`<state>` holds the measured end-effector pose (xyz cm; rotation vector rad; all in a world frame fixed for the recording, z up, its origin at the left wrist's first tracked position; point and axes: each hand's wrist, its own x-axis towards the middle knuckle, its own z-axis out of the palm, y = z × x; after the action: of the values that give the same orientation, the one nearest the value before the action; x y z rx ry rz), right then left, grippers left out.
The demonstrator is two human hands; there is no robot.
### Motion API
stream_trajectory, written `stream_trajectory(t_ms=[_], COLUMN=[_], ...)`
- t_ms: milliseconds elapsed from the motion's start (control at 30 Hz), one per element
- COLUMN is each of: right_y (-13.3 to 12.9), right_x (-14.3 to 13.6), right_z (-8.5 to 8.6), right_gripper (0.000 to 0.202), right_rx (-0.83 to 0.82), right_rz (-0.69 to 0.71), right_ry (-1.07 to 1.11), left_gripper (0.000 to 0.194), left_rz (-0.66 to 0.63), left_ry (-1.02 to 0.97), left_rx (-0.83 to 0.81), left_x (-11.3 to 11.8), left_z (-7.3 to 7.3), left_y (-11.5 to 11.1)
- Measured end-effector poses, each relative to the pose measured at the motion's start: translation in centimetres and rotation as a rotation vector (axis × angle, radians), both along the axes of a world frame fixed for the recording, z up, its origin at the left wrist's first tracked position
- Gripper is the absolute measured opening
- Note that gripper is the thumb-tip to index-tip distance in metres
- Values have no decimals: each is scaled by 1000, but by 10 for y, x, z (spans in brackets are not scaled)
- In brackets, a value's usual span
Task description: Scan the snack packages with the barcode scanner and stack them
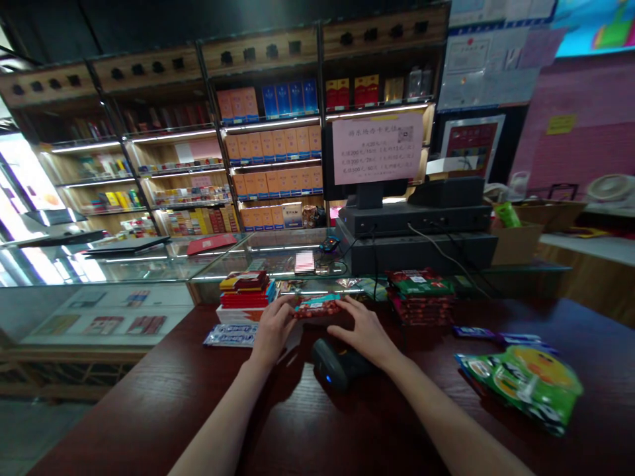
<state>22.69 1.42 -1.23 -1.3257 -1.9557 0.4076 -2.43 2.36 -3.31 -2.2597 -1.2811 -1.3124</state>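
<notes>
A red-brown snack packet (317,304) with a teal band lies crosswise between my hands at the far side of the dark wooden counter. My left hand (272,328) is closed on its left end, thumb and fingers against the wrapper. At the right end, the fingertips of my right hand (364,330) touch or nearly touch the packet, with the thumb spread apart from it. Below the packet, between my forearms, a black handheld barcode scanner (331,365) rests on the counter, a small blue light lit on it.
Left stands a stack of red and yellow packs (244,291) beside blue-white packets (231,334). Right are stacked red-brown packets (421,297), purple wrappers (526,342) and a green snack bag (528,383). Behind are a glass display counter (268,248) and a dark till (417,221).
</notes>
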Motion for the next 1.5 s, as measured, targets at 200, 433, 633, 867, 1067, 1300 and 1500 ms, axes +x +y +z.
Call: stream_trajectory(t_ms=[200,433,633,867,1067,1300,1500], right_y=[24,44,46,50,53,61,66], right_x=[-17,-36,-41,-45,-48,-51,-51], right_z=[-4,-17,-17,-21,-22,-27,-34], right_gripper=[54,41,44,47,51,49,49], right_rx=[-75,-164,-180,-205,-218,-197,-180], right_rz=[85,104,119,140,153,172,175], right_ry=[-14,-132,-277,-395,-443,-456,-459], left_gripper=[7,12,12,20,27,30,34], left_rz=[175,309,367,386,401,417,412], left_ry=[283,502,652,792,876,893,883], left_rx=[112,80,-13,-64,-85,-105,-98], left_x=[-17,-23,-26,-27,-22,-22,-24], left_z=[10,2,1,3,-1,-4,-9], left_y=[-1,1,3,4,5,10,13])
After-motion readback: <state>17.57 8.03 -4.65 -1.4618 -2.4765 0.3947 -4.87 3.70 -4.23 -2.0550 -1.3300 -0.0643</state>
